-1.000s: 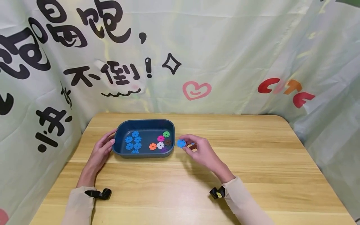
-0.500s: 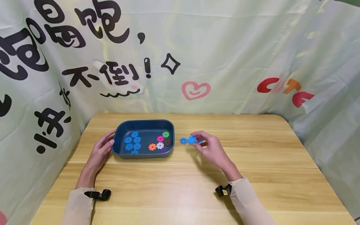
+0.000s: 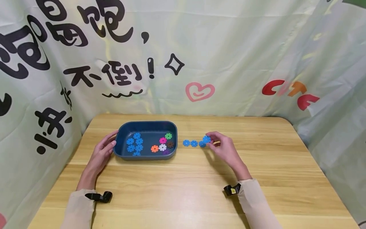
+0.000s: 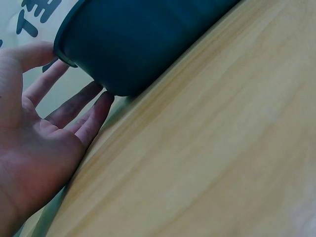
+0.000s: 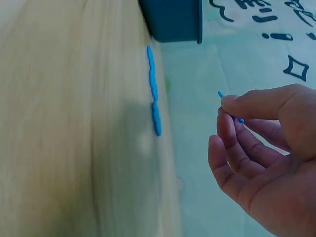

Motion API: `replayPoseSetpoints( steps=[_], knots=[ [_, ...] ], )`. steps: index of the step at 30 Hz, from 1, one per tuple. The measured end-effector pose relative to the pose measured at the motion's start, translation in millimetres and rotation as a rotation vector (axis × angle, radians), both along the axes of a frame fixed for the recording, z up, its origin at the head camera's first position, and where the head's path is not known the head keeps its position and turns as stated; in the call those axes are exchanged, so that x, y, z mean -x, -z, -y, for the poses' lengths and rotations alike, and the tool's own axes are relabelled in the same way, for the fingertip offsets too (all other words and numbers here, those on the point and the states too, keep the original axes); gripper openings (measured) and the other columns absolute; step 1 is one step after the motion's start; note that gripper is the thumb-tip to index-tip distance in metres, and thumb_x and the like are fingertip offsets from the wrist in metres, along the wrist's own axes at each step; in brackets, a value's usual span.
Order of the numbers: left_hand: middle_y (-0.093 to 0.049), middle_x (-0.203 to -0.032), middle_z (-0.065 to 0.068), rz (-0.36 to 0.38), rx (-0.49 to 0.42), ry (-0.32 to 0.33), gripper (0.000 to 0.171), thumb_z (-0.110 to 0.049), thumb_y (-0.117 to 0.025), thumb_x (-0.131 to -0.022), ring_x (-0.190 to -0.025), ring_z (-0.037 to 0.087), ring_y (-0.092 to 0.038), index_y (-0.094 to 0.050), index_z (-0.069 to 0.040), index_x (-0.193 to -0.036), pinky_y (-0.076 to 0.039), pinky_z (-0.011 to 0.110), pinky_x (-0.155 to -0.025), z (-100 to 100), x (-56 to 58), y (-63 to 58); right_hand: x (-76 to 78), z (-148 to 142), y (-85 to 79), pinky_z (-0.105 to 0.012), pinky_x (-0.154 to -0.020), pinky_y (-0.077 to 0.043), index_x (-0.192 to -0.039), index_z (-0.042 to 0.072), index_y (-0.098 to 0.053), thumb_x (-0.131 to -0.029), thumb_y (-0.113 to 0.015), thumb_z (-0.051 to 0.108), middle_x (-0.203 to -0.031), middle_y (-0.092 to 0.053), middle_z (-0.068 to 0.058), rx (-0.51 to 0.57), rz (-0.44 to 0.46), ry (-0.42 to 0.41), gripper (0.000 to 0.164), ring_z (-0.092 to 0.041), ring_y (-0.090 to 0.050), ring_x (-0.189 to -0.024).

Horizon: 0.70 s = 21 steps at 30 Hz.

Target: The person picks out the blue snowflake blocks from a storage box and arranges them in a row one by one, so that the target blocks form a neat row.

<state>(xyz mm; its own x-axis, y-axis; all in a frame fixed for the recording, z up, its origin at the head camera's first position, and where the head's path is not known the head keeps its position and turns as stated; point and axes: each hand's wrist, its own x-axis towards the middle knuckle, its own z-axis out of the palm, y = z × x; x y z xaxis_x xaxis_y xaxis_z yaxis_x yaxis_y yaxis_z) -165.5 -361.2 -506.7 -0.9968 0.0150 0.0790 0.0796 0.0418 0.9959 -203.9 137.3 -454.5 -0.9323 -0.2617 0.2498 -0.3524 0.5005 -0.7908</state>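
Pinched blue disc (image 3: 206, 139) appears edge-on only in right-wrist view.

Held disc (image 3: 206, 139) partly hidden, left sleeve (image 3: 78, 208) cropped

L hand (image 3: 100, 153) reaches fwd, fingers extended w/ slight bend, thumb apart from them. R hand (image 3: 225, 149) is up, thumb & index in a pinch, other fingers loosely curled. L forearm (image 3: 77, 208) & R forearm (image 3: 257, 205) both angle inward, hands well apart.
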Motion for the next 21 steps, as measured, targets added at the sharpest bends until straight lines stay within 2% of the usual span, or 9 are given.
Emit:
replayPoseSetpoints(
  steps=[6, 14, 21],
  knots=[
    [-0.028, -0.162, 0.020, 0.009, -0.005, 0.000, 0.053, -0.025, -0.052, -0.109, -0.138, 0.019, -0.038, -0.038, -0.015, -0.159, -0.044, 0.014, -0.100, 0, -1.6, 0.1, 4.6, -6, 7.2, -0.035, -0.079, -0.060, -0.121, -0.003, -0.068, -0.088, -0.077, -0.005, -0.098, -0.070, -0.013, -0.022, 0.019, 0.027, 0.034, -0.024, -0.065, -0.088],
    [-0.030, -0.161, 0.019, -0.004, -0.013, 0.004, 0.053, -0.024, -0.051, -0.109, -0.137, 0.018, -0.039, -0.039, -0.013, -0.159, -0.044, 0.014, -0.100, 0, -1.2, 1.2, 8.4, -11, 15.7, -0.031, -0.081, -0.059, -0.124, -0.005, -0.067, -0.090, -0.075, -0.003, -0.100, -0.068, -0.012, -0.069, 0.133, 0.075, 0.035, -0.024, -0.065, -0.091],
    [-0.037, -0.156, 0.015, -0.024, -0.039, 0.011, 0.052, -0.021, -0.051, -0.109, -0.134, 0.015, -0.043, -0.039, -0.011, -0.158, -0.045, 0.016, -0.100, 0, 0.3, 1.3, 10.4, -18, 22.9, -0.025, -0.066, -0.052, -0.121, -0.004, -0.068, -0.090, -0.076, -0.001, -0.095, -0.066, -0.011, -0.131, 0.194, 0.070, 0.032, -0.022, -0.062, -0.084]
  ],
)
